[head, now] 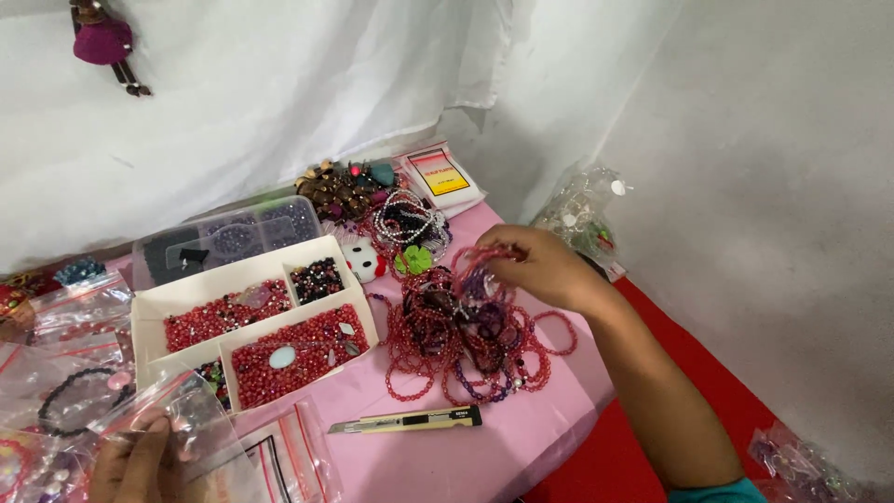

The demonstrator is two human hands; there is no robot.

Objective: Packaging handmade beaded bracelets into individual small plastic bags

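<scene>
Two bare hands, one short teal sleeve

The right hand (545, 268) and its forearm are uncovered up to the elbow, where the edge of a teal sleeve (722, 492) shows at the bottom of the view. No ring, watch or bracelet shows on that wrist. The left hand (140, 466) is bare too; only its knuckles and fingers (158, 447) show, with short, unpainted nails.
</scene>
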